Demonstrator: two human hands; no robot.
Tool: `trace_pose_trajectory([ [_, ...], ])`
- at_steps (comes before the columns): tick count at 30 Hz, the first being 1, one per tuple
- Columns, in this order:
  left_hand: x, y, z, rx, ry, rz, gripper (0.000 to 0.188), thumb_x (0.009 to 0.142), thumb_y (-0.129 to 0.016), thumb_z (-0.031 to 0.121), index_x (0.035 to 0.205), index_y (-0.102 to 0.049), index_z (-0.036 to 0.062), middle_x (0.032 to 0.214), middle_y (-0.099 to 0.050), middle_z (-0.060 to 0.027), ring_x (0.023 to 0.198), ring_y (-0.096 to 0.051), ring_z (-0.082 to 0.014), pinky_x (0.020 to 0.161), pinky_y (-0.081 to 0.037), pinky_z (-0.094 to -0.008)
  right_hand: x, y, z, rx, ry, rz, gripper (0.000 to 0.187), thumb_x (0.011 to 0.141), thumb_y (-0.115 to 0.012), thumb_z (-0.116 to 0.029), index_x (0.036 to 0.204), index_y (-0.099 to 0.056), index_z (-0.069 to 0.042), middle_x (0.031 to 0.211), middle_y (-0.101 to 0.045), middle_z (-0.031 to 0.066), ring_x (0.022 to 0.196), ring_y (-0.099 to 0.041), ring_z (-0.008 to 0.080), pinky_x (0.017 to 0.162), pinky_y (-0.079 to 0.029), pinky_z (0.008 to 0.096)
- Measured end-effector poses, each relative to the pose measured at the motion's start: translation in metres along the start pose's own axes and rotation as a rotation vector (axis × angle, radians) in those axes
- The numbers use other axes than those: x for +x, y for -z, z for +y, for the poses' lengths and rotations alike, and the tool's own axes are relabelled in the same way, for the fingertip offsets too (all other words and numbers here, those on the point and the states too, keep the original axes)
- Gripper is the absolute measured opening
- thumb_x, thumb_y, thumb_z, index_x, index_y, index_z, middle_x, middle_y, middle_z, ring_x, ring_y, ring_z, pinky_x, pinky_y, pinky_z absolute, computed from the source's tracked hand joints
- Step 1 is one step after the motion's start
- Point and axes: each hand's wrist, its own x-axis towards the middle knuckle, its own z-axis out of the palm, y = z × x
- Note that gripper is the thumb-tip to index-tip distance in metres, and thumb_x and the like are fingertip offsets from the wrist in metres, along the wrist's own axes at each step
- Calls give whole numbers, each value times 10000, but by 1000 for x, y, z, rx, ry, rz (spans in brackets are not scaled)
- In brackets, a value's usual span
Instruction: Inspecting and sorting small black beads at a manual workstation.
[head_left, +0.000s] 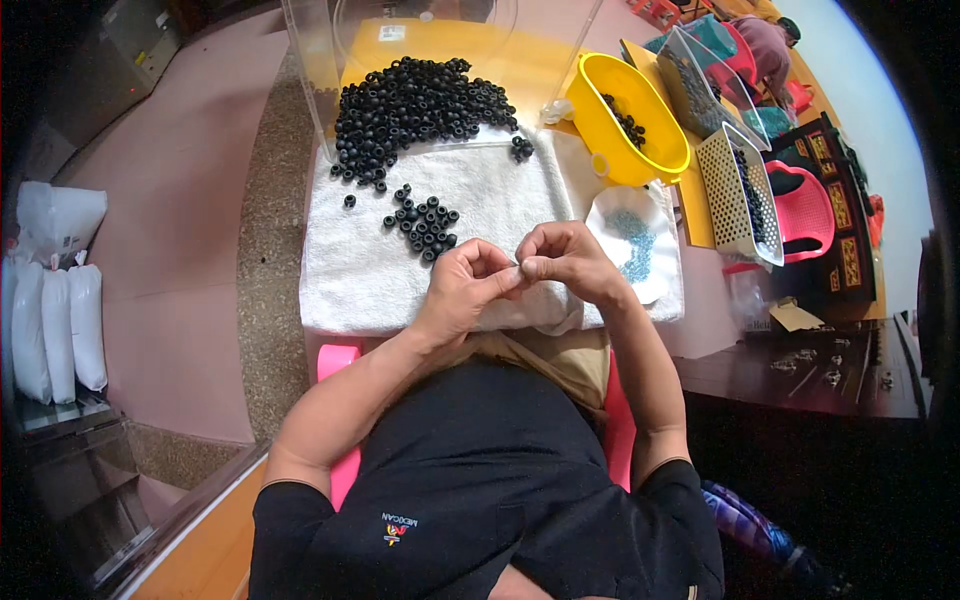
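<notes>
My left hand [468, 285] and my right hand [572, 262] meet above the near part of a white towel [350, 285]. Thumbs and fingers of both are pinched together, fingertips nearly touching. A small dark bit shows between them, too covered to name. Just beyond my left hand lies a loose group of small black ring-shaped pieces [425, 222] with round holes. Farther off, a large heap of the same black pieces [420, 112] spills out of a clear plastic bin [316, 75]. Beside my right hand, a white scalloped paper dish [604, 208] holds tiny pale blue pieces [637, 250].
A yellow oval basket [682, 150] with some black pieces stands at the far right. Behind it are a white perforated basket [722, 200] and a clear tub [690, 85]. A pink chair [808, 215] and another person [768, 50] are farther right. White sacks [58, 330] stand at left.
</notes>
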Motion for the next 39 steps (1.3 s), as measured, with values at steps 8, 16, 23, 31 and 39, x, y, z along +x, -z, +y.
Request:
trace_pose_trajectory([
  [8, -1, 0, -2, -160, 43, 99, 98, 886, -673, 64, 929, -586, 49, 869, -641, -28, 771, -630, -105, 741, -562, -263, -8, -39, 19, -715, 720, 445, 118, 819, -690, 27, 927, -647, 45, 868, -665, 136, 783, -660, 198, 657, -523, 278],
  [16, -1, -1, -1, -211, 15, 157, 124, 865, -690, 42, 917, -577, 46, 851, -635, -38, 755, -625, -111, 709, -543, -253, -13, -67, 25, -1211, 904, 662, 419, 740, -729, 34, 1135, -587, 43, 1022, -677, 195, 890, -689, 326, 754, -566, 363],
  [23, -1, -5, -2, -207, -14, 190, 126, 861, -684, 23, 882, -562, 47, 835, -616, -36, 727, -607, -111, 700, -521, -244, -7, -65, 31, -1247, 937, 690, 441, 714, -755, 23, 1118, -583, 63, 983, -676, 200, 863, -689, 334, 723, -573, 363],
  [31, 0, -2, -4, -125, 0, 164, 98, 876, -660, 21, 881, -566, 48, 843, -620, -32, 742, -602, -104, 710, -523, -251, -9, -61, 28, -1146, 884, 622, 399, 676, -748, 32, 1051, -612, 15, 909, -668, 169, 817, -679, 318, 700, -552, 368],
  [39, -1, -3, -6, -115, 48, 148, 186, 899, -671, 107, 1033, -579, 16, 970, -640, -65, 842, -619, -120, 780, -544, -282, -18, -9, 3, -1085, 792, 719, 314, 717, -719, 38, 1012, -641, -35, 891, -652, 149, 823, -664, 291, 689, -533, 333],
])
